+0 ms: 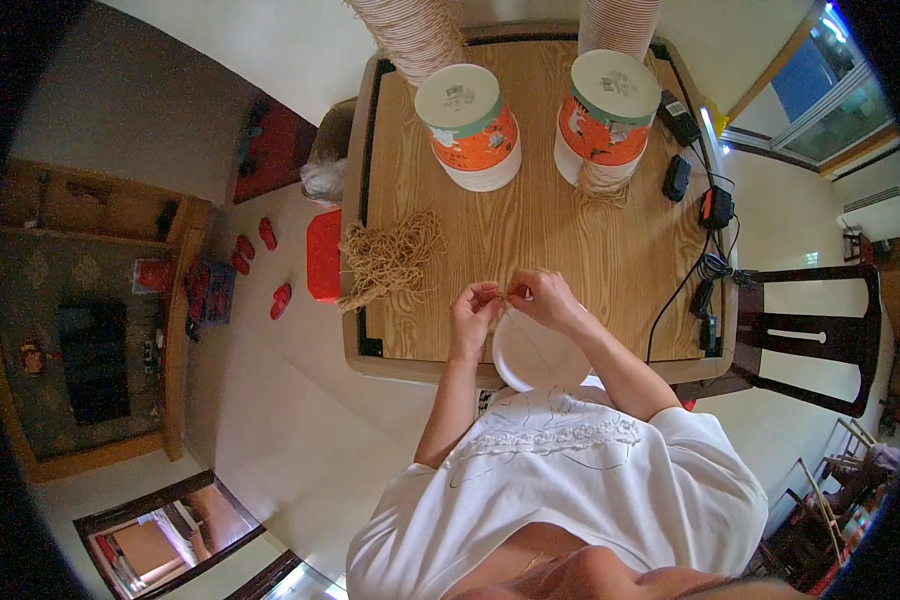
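My left hand and my right hand meet close together near the table's front edge. Both are closed in a pinch on a short piece of brown twine, mostly hidden by the fingers. Right below them is a round white paper tub or plate, close to my shirt; a thin strand runs across its pale surface. A loose, tangled heap of brown twine lies left of my left hand on the wooden table.
Toward the back stand two stacks of paper tubs, each with an orange printed one, left and right. Black adapters and cables run along the right edge. A red stool is on the left, a dark chair on the right.
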Motion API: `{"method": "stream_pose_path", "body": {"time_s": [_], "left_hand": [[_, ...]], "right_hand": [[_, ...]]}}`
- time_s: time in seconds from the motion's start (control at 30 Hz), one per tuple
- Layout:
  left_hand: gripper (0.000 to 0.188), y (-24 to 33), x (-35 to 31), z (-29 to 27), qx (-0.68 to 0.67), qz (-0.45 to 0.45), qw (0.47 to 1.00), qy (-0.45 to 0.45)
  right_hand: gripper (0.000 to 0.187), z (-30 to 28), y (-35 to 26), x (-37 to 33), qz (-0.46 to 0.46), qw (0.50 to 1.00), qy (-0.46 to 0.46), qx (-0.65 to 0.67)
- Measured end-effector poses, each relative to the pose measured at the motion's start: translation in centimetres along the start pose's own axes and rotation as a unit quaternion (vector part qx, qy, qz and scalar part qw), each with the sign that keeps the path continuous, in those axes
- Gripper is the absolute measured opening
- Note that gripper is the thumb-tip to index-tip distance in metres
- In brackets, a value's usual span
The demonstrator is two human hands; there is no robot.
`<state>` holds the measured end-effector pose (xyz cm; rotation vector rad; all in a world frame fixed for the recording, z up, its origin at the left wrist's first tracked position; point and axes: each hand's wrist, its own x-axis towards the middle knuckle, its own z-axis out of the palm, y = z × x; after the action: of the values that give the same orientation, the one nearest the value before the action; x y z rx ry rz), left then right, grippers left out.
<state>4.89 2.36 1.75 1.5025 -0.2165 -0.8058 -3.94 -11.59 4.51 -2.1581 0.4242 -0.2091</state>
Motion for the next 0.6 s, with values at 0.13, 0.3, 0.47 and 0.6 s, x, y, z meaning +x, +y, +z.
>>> {"method": "stream_pose_path", "body": {"time_s": [0.13, 0.3, 0.47, 0.6], "left_hand": [[0.025, -0.04, 0.00, 0.01, 0.002, 0.005, 1.000, -0.003], [0.022, -0.39, -0.02, 0.07, 0.016, 0.009, 1.000, 0.004], [0.016, -0.45, -0.05, 0.02, 0.023, -0.007, 1.000, -0.018], [0.015, -0.75, 0.07, -0.23, 0.029, 0.009, 0.999, -0.013]], "right_hand": [[0.011, -0.07, -0.05, 0.02, -0.009, 1.000, -0.004, -0.007], [0.011, 0.00, -0.12, -0.06, -0.031, 0.999, 0.022, -0.024], [0.012, -0.26, -0.38, -0.08, -0.026, 0.999, 0.024, -0.023], [0.011, -0.33, -0.51, -0.06, -0.028, 0.999, 0.029, -0.024]]}}
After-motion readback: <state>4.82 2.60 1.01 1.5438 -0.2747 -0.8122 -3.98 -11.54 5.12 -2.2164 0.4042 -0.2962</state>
